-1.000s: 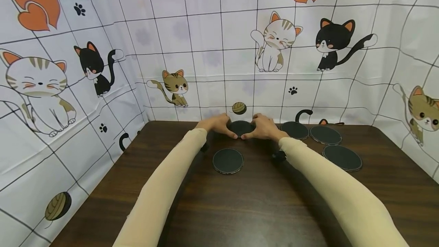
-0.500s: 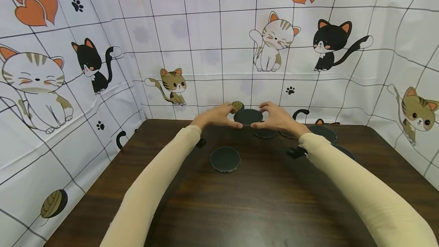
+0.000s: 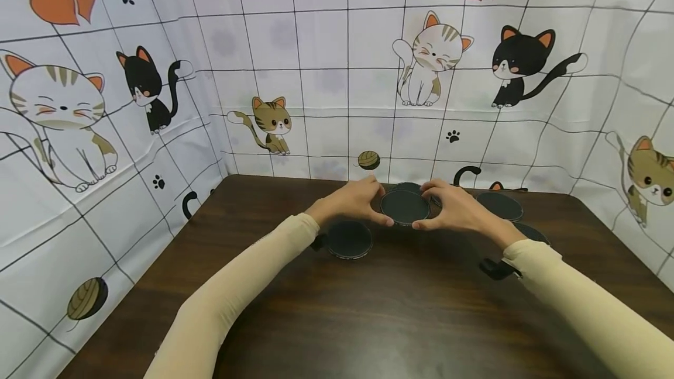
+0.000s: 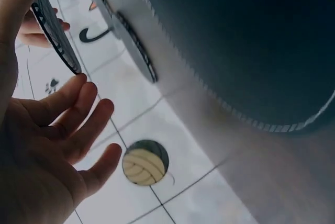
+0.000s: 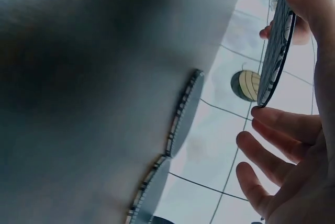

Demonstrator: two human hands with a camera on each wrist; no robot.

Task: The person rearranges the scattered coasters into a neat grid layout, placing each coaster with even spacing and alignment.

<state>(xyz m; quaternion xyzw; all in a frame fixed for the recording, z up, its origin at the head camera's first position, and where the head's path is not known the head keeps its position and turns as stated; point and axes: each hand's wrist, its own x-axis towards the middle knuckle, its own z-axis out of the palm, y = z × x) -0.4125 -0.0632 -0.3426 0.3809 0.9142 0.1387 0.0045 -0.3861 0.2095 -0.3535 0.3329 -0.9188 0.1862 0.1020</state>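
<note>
Before cat-printed cloth (image 3: 323,45), a brown wood-grained table (image 3: 337,309) bears dark discs (image 3: 349,241).

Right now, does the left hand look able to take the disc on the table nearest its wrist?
Probably not, while the left hand and right hand hold a raised disc between them. Otherwise, the table disc looks near, and nothing visible lies on it.

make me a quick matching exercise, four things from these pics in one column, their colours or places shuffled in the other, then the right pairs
Things:
1. held disc
2. table
3. left sleeve
4. wall sheet

Descriptions:
A. mostly white
B. cream
C. between the left hand and the right hand
D. dark brown

Pairs: 1-C, 2-D, 3-B, 4-A
</note>
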